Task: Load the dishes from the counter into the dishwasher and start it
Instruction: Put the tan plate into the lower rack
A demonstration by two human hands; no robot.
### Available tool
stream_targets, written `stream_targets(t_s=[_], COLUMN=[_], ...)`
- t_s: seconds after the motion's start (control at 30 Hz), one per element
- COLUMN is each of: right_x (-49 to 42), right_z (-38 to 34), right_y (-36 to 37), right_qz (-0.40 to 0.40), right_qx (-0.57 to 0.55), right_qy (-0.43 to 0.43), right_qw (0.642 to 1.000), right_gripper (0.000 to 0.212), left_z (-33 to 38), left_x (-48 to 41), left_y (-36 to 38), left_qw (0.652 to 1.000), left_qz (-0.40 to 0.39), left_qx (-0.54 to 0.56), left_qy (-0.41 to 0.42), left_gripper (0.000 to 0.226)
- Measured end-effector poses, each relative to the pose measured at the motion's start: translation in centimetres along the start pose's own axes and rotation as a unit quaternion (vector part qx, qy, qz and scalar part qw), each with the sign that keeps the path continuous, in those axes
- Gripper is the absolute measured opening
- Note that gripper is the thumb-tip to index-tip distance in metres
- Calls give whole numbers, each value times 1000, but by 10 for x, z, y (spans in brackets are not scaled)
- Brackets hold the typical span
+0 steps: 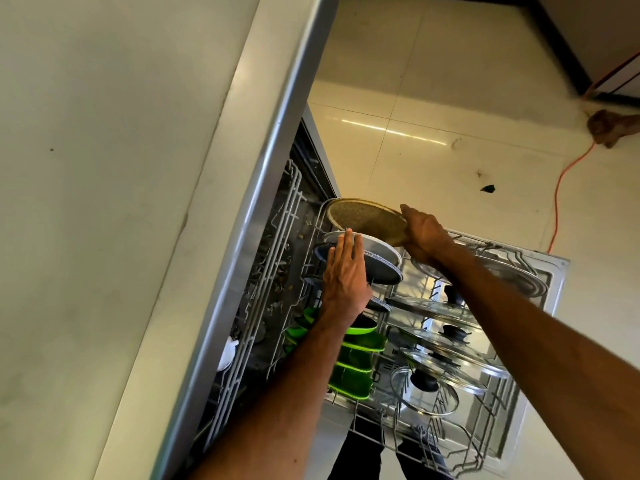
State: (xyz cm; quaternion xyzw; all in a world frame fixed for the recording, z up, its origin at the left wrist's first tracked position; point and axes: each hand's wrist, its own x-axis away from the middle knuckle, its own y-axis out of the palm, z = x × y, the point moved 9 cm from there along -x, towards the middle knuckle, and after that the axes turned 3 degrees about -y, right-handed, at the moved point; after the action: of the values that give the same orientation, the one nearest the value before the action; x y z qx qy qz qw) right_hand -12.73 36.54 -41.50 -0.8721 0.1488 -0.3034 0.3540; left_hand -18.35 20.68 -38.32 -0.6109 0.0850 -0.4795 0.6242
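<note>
The dishwasher's lower rack [460, 448] is pulled out over the open door [554, 271]. My right hand [424, 237] grips the rim of a speckled tan plate [363, 218], holding it tilted above the rack's far end. Just below it stand a grey plate [375, 251] and a dark blue plate [384, 271]. My left hand [344, 278] rests flat, fingers spread, against these standing plates. Several green plates [353, 372] fill the slots nearer to me. Several glass lids [446, 344] with black knobs lie on the rack's right side.
A pale counter [121, 202] with a metal edge runs along the left, above the dishwasher opening. The upper rack [277, 271] sits inside. An orange cord [561, 188] trails over the glossy tiled floor. Another person's hand [609, 128] shows at the right edge.
</note>
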Motion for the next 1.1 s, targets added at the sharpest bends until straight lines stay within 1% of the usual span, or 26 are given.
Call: stream_targets(t_s=[0.03, 0.07, 0.17, 0.23, 0.3, 0.37, 0.47, 0.53, 0.6, 0.8, 0.83, 0.9, 0.93, 1.0, 1.07, 1.1], right_x=[8, 21, 76, 124, 167, 209, 268, 308, 347, 463, 480, 513, 521, 540, 561, 569], right_z=[0, -4, -11, -19, -19, -13, -14, -15, -10, 47, 57, 74, 81, 99, 122, 118], right_y=[-4, -13, -33, -44, -50, -57, -71, -76, -73, -83, -89, -113, -122, -131, -149, -168], right_qz=[22, 49, 134, 163, 172, 167, 147, 126, 108, 62, 56, 42, 44, 23, 29, 35], right_qx=[-12, -27, -86, -112, -99, -85, -106, -117, -120, -165, -176, -198, -177, -161, -102, -90], right_qy=[3, 7, 35, 35, 36, 64, 97, 104, 94, 145, 144, 103, 85, 70, 60, 59], right_qw=[1000, 998, 987, 980, 979, 980, 979, 980, 982, 974, 972, 974, 979, 984, 993, 994], right_gripper=[60, 61, 49, 46, 46, 45, 40, 35, 38, 35, 33, 29, 28, 26, 20, 19], left_z=[2, 5, 16, 31, 48, 61, 72, 87, 106, 197, 215, 260, 275, 308, 345, 357], left_x=[2, 5, 23, 48, 79, 112, 159, 190, 219, 312, 326, 358, 366, 388, 412, 419], left_y=[-5, -11, -33, -51, -67, -80, -98, -103, -104, -84, -79, -71, -64, -54, -56, -56], left_qw=[1000, 1000, 998, 997, 997, 997, 993, 993, 992, 992, 991, 989, 989, 988, 987, 986], left_qz=[7, 18, 51, 69, 70, 58, 81, 82, 76, 47, 47, 55, 52, 38, 36, 36], left_qx=[2, 5, 36, 43, 40, 51, 87, 90, 98, 110, 115, 123, 123, 133, 145, 149], left_qy=[0, 0, -3, -1, 6, 9, -4, 1, -4, -46, -53, -59, -63, -69, -67, -70], left_gripper=[101, 99, 88, 81, 77, 71, 60, 57, 53, 47, 47, 45, 45, 43, 37, 35])
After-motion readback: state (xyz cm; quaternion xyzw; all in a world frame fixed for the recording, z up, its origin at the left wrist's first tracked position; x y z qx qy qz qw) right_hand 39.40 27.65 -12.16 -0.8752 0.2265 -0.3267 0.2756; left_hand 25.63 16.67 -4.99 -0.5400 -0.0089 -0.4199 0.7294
